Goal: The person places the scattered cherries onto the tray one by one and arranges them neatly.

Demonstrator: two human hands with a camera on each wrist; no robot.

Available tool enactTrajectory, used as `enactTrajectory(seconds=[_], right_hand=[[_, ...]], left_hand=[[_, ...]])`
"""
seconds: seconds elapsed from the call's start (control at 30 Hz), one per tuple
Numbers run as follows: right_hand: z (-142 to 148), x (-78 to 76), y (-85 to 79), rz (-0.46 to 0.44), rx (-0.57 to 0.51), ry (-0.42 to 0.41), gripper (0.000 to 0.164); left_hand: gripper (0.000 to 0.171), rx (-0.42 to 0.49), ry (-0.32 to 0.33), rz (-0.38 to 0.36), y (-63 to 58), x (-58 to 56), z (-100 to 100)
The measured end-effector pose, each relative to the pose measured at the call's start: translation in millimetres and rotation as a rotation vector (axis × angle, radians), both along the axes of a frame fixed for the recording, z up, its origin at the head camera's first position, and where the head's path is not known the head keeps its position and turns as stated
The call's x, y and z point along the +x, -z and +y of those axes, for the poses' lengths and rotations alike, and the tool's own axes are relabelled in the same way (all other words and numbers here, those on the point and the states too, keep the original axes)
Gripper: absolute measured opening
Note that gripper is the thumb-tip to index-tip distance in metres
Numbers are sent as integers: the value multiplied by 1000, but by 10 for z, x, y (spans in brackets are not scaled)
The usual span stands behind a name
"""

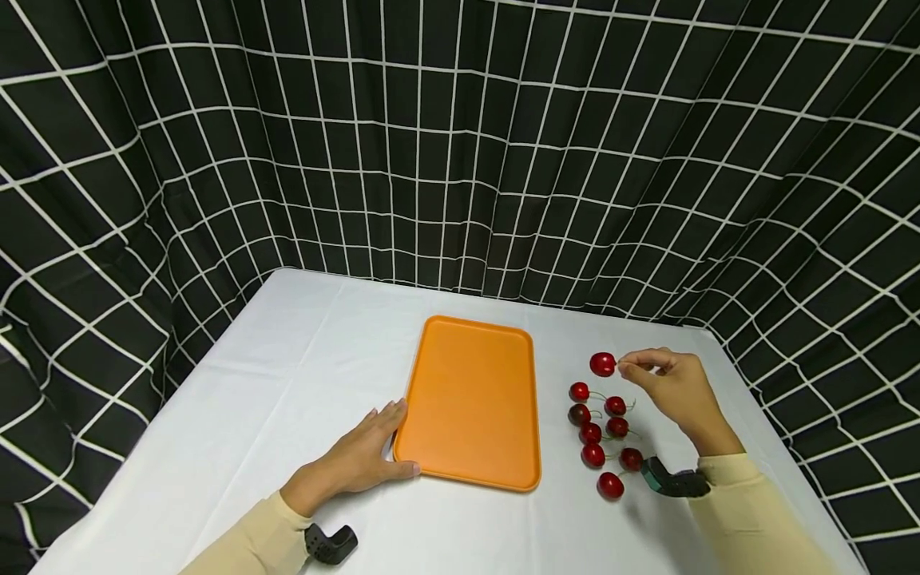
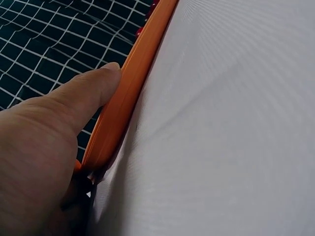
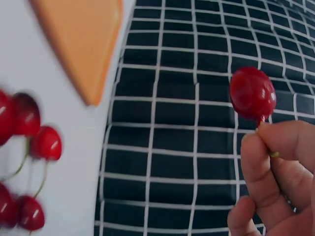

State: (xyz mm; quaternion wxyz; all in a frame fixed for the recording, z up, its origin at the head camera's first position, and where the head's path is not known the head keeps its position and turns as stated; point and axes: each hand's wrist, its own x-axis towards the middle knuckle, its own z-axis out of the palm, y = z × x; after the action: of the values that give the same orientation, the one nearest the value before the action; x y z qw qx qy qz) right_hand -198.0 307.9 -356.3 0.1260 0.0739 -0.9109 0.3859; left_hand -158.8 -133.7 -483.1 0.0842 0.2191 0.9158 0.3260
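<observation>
Pinched by its stem between my right thumb and fingertips is a red cherry [image 3: 253, 93], held up above the table in the right wrist view. My right hand [image 1: 672, 390] hovers over the right side of the table, just beyond a group of other cherries [image 1: 592, 455] with green stems. An orange rectangular tray [image 1: 470, 399] lies flat at the middle with nothing on it. My left hand [image 1: 365, 451] rests at the tray's near left corner, fingers extended along the left side and thumb on the near rim. In the left wrist view the thumb [image 2: 93, 88] touches the tray's edge.
A white cloth [image 1: 302, 359] covers the table. Black curtain with a white grid [image 1: 460, 160] hangs behind and along both sides. The loose cherries lie to the right of the tray, with a strip of white cloth between.
</observation>
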Motion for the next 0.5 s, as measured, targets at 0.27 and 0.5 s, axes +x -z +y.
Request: enactTrajectory(seconds=[0.27, 0.5], right_hand=[[-377, -270, -114, 63, -158, 54, 30], [-689, -570, -86, 51, -265, 81, 26]], left_hand=[[104, 6, -22, -15, 26, 9, -11], [105, 6, 1, 0, 31, -2, -1]])
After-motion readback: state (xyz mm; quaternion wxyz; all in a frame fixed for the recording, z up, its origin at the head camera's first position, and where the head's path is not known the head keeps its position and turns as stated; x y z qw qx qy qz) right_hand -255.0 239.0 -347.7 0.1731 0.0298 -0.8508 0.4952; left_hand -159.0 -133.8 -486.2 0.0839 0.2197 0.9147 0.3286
